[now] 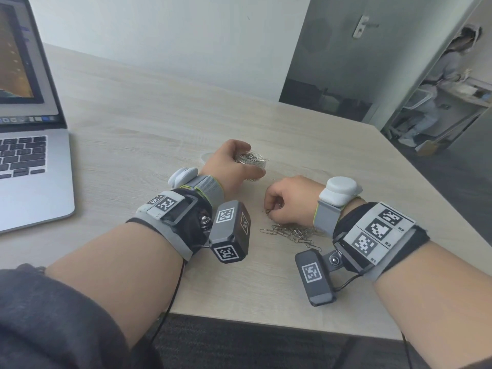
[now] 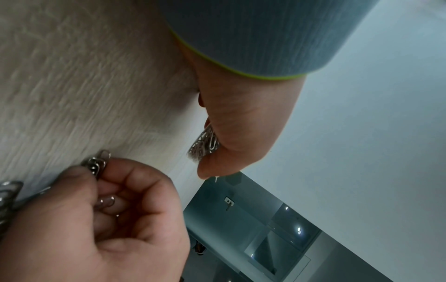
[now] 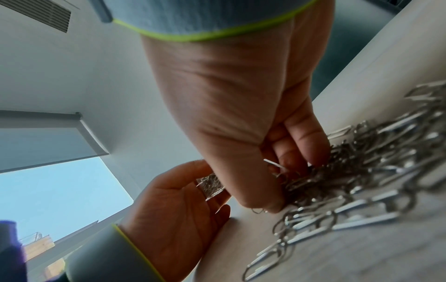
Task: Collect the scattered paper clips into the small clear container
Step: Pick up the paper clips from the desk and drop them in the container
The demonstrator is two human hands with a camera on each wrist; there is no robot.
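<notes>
My left hand [image 1: 234, 166] grips the small clear container [image 1: 251, 162], which is heaped with silver paper clips; in the left wrist view the container [image 2: 204, 144] shows between palm and thumb. To its right, my right hand [image 1: 286, 199] is curled over the near pile of loose paper clips [image 1: 292, 233] on the table and pinches a few clips [image 2: 96, 164] between thumb and fingertips. In the right wrist view the fingers [image 3: 304, 141] dig into the spread of clips [image 3: 362, 171], with the left hand [image 3: 178, 206] and container behind.
An open laptop [image 1: 29, 145] sits at the table's left. The wooden table [image 1: 159, 115] ends close in front of me and at the right, where a person stands past a doorway [image 1: 431, 97]. A clear lid [image 1: 206, 157] lies behind my left hand.
</notes>
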